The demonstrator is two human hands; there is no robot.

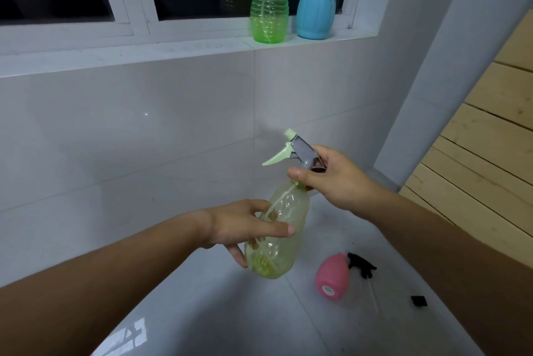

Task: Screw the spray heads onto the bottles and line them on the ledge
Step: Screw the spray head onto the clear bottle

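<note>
My left hand (pixel 242 226) wrapped its fingers around the translucent yellow bottle (pixel 277 237); my right hand (pixel 331 179) pinched the grey spray head (pixel 302 153) at its neck.

Home washroom: tiled wall (pixel 173 130), window ledge (pixel 173 50).

Yellow bottle (pixel 277 234) tilted midair, 2 bottles (pixel 269 6) upright on ledge (pixel 173 50)

Ledge bottles' (pixel 269 9) spray heads cropped above.
</note>
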